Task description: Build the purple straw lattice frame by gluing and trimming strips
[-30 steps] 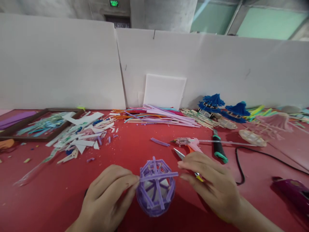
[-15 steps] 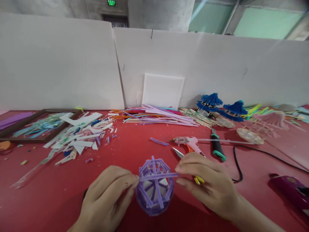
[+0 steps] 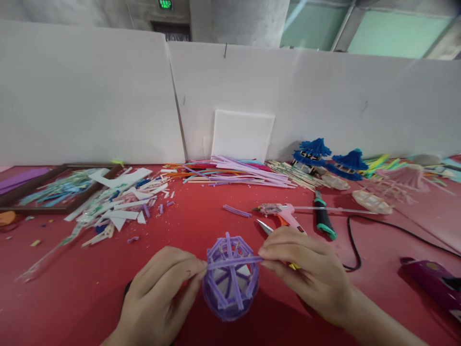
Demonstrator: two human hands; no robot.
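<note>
A round purple frame built from pipe cleaners (image 3: 230,314) stands on the red table in front of me, its top ring many-sided. One pipe cleaner strip lies front to back over the ring, and a second purple pipe cleaner (image 3: 245,261) crosses it from side to side. My left hand (image 3: 163,283) pinches this crosswise strip at its left end, beside the ring's edge. Its right end is between the thumb and fingertips of my right hand (image 3: 306,276). Scissors (image 3: 265,227) lie partly hidden under my right hand.
Behind the scissors rest a pink glue gun (image 3: 288,214) and a green-black cutter (image 3: 323,218). White scraps (image 3: 122,214) are heaped at left near a brown frame (image 3: 68,210). Loose pipe cleaners (image 3: 245,175) line the back; a black cable (image 3: 355,242) curves at right.
My right hand has shifted slightly left, its thumb and fingertips closing on the strip's right end. My left hand and the purple frame have hardly moved.
</note>
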